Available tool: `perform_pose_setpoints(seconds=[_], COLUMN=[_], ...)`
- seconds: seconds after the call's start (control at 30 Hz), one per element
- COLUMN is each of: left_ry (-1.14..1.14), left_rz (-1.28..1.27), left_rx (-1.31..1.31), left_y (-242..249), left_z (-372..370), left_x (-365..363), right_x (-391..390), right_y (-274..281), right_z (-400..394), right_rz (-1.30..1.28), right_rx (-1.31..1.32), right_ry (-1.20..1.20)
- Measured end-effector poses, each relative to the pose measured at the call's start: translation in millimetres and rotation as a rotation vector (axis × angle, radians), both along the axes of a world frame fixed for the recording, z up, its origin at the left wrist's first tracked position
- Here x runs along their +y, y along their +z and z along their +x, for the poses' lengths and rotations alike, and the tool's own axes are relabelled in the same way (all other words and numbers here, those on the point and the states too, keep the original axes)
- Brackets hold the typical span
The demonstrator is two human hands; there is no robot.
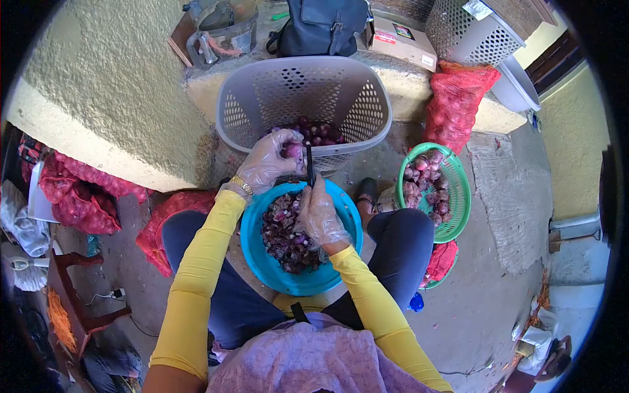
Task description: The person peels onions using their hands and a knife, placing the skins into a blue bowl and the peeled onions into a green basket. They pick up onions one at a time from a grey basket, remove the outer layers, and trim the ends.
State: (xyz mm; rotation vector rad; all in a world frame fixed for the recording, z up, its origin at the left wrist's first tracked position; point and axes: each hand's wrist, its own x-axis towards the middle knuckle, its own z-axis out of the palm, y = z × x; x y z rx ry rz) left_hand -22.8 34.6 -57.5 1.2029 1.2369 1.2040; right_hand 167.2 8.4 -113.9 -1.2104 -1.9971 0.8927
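Note:
My left hand (pixel 267 160), in a clear plastic glove, is closed around a red onion (pixel 292 151). Beside it my right hand (pixel 321 213), also gloved, grips a knife (pixel 310 164) whose dark blade points up next to the onion. Both hands are over the far part of a blue basin (pixel 252 262), which holds a heap of onion skins and trimmings (pixel 288 236). Just beyond the hands stands a large grey perforated basket (pixel 229 124) with several red onions (pixel 321 134) at its bottom.
A green basket (pixel 462 219) of onions stands right of my knee. Red mesh sacks (pixel 458 105) sit at the back right, and more mesh sacks (pixel 82 196) lie at left. A black backpack (pixel 324 26) and a cardboard box (pixel 401 44) rest on the ledge behind.

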Motion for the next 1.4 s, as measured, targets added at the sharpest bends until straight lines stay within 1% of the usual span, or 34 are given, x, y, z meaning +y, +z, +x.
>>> perform_pose_setpoints(seconds=[0.07,0.13,0.17,0.23,0.27,0.33,0.37,0.43,0.47,0.53,0.57,0.63,0.67,0.73,0.77,0.83,0.87,0.93,0.97,1.03,1.07,1.13,1.17,1.23,1.27,1.33,1.37,1.4], left_ry=[0.023,0.002,0.001,0.007,0.006,0.004,0.002,0.052,0.051,0.04,0.04,0.05,0.05,0.04,0.041,-0.052,-0.049,-0.006,-0.004,-0.059,-0.058,-0.065,-0.063,0.038,0.04,0.069,0.071,0.054], left_rz=[0.042,-0.028,-0.029,0.092,0.091,0.144,0.143,0.245,0.244,0.148,0.147,0.133,0.134,0.165,0.166,0.171,0.172,0.21,0.211,0.266,0.265,0.313,0.313,0.268,0.269,0.205,0.206,0.201], left_rx=[0.027,-0.228,-0.227,-0.024,-0.022,0.116,0.117,0.347,0.348,0.174,0.175,0.044,0.044,0.025,0.025,-0.112,-0.112,-0.071,-0.071,0.217,0.216,0.338,0.338,0.422,0.423,0.459,0.46,0.247], left_y=[1.0,-0.3,-1.0,1.1,2.1,6.3,7.3,6.5,5.9,3.2,1.9,3.3,4.2,11.4,12.4,15.0,15.9,21.3,16.9,10.6,6.4,18.2,21.0,23.8,24.2,22.5,17.8,14.3], left_z=[0.7,0.6,0.4,1.3,1.8,3.9,4.2,2.0,1.7,1.9,1.9,3.6,4.1,6.3,6.1,5.2,5.9,8.5,5.9,1.7,0.2,3.0,3.0,2.2,1.6,0.6,1.3,3.9], left_x=[-0.5,-0.6,-0.4,-0.8,-1.6,-3.3,-3.5,-4.0,-3.9,-3.8,-4.1,-4.9,-5.1,-6.1,-6.1,-5.8,-6.7,-8.7,-7.2,-2.5,-4.6,-10.2,-11.5,-13.4,-13.0,-11.0,-9.8,-8.2], right_x=[0.6,0.0,-0.6,-2.3,-1.7,1.0,0.0,-3.6,-3.3,-1.1,-2.4,-5.8,-6.8,-8.2,-8.1,-6.2,-3.8,1.7,0.1,-6.3,-6.9,-5.3,-4.1,-0.2,2.0,4.6,4.1,2.8], right_y=[5.0,10.2,12.6,18.2,11.9,2.2,-2.7,7.6,13.0,21.8,22.8,23.6,22.0,20.1,19.2,23.4,22.0,20.9,20.8,29.9,27.0,28.3,29.8,59.6,60.6,61.8,60.2,56.5], right_z=[0.8,2.6,3.3,4.5,5.4,6.5,7.1,4.0,3.1,1.5,0.7,-0.7,-0.9,-2.1,-1.4,1.2,2.2,3.4,5.7,10.1,11.0,10.4,12.4,12.0,12.2,12.5,12.6,13.2], right_rz=[0.001,0.041,0.041,-0.008,-0.009,0.473,0.472,0.212,0.211,0.013,0.012,0.255,0.256,0.406,0.407,0.235,0.236,0.442,0.444,0.508,0.507,0.44,0.441,0.065,0.066,-0.162,-0.161,-0.164], right_rx=[0.045,0.021,0.022,0.007,0.008,0.043,0.043,-0.097,-0.097,-0.065,-0.064,-0.262,-0.261,-0.302,-0.302,-0.229,-0.229,-0.249,-0.248,-0.469,-0.47,-0.207,-0.207,0.064,0.064,0.158,0.159,0.15], right_ry=[-0.027,-0.02,-0.021,0.009,0.008,0.088,0.085,0.047,0.046,0.104,0.104,0.13,0.131,0.082,0.083,0.048,0.052,0.058,0.061,0.062,0.064,0.008,0.01,-0.032,-0.03,-0.024,-0.022,-0.011])
